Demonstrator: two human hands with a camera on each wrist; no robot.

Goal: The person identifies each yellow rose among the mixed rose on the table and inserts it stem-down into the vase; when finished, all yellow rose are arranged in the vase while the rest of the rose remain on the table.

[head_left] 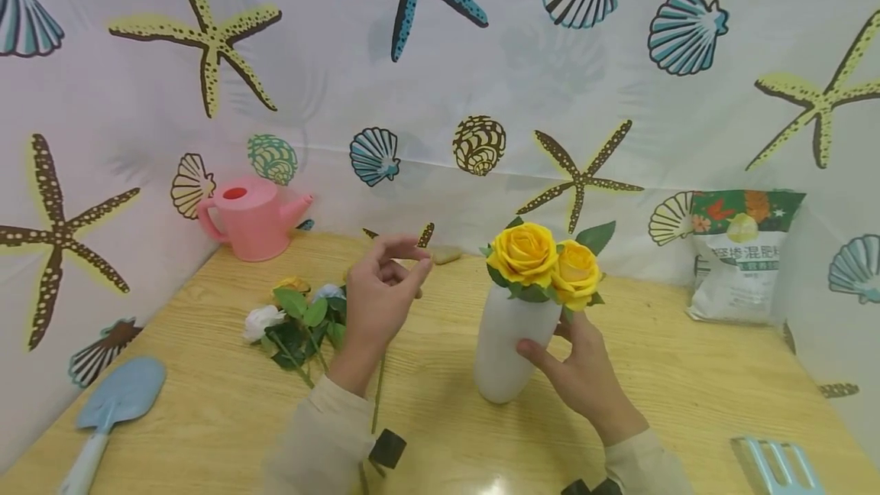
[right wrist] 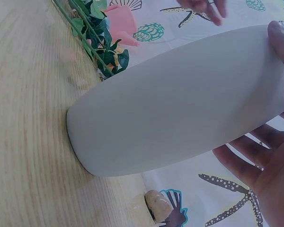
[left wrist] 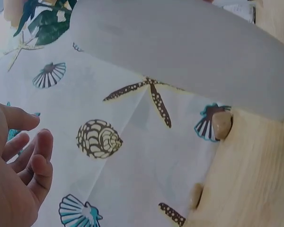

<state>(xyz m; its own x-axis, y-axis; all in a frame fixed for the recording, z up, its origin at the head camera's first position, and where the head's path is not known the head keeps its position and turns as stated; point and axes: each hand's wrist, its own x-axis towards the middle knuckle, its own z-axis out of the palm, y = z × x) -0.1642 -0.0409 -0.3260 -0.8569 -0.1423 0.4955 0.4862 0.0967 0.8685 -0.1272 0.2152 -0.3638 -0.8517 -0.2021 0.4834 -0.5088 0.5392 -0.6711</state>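
Observation:
My right hand (head_left: pixel 587 373) grips a white vase (head_left: pixel 505 354), thumb on its near side and fingers curled round the right. In the right wrist view the vase (right wrist: pixel 175 104) leans slightly, its base at the wooden tabletop. Two yellow roses (head_left: pixel 525 253) with green leaves fill the vase's mouth, their stems hidden inside. To the left of the vase, my left hand (head_left: pixel 381 292) hangs in the air with loosely bent fingers and nothing in them. Behind that forearm lie loose artificial flowers (head_left: pixel 302 319), including a white, a light blue and a yellow-orange bloom.
A pink watering can (head_left: pixel 254 224) stands at the back left, a blue toy shovel (head_left: pixel 124 396) at the left edge. A fertilizer bag (head_left: pixel 742 258) leans at the back right, and a light blue fork (head_left: pixel 780 464) lies front right. Stones (left wrist: pixel 222 125) sit along the patterned cloth.

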